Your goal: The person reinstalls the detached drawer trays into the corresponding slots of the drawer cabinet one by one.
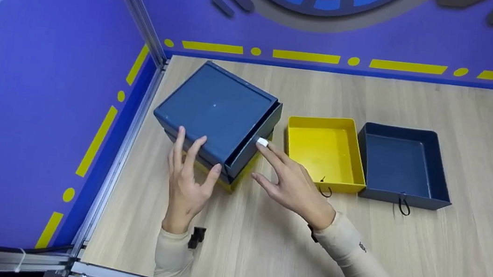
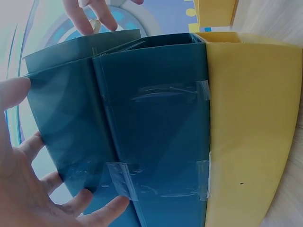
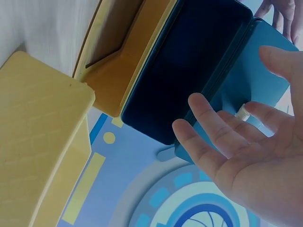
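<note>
Beige right sleeve (image 1: 367, 268) nearest; left hand (image 1: 187, 180) spread against the blue case (image 1: 214, 111), apparently steadying it, right hand (image 1: 295, 182) with fingers extended at the protruding drawer (image 1: 269, 125).

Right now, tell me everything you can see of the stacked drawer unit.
The stacked drawer unit has three tiers, two dark blue over one yellow, seemingly plastic, with clear tape on its side. It stands upright, angled, left on the wood-look table. The top drawer sits slightly out; the two slots beneath are open, without drawers. The left hand touches it; the right hand has a white-covered fingertip at that drawer's front.
</note>
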A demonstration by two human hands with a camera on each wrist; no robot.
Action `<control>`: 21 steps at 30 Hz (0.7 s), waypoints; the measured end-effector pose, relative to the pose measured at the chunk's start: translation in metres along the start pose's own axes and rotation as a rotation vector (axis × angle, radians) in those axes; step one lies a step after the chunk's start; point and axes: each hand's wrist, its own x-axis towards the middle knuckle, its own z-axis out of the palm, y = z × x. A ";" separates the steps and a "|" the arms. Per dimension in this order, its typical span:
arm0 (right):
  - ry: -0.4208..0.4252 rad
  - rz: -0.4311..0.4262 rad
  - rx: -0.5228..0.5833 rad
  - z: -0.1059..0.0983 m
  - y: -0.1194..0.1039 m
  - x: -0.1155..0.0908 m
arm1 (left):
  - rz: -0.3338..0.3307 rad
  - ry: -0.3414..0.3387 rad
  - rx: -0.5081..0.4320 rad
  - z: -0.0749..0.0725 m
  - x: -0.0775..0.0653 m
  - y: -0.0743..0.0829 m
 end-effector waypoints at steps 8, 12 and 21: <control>-0.005 0.008 0.019 0.005 -0.001 0.007 | -0.001 -0.003 0.013 -0.001 0.000 0.000; -0.019 0.017 0.017 0.007 -0.002 0.009 | -0.001 -0.006 0.010 -0.001 0.000 0.000; -0.020 0.018 0.004 0.009 -0.004 0.012 | -0.005 -0.013 -0.001 -0.001 0.000 0.001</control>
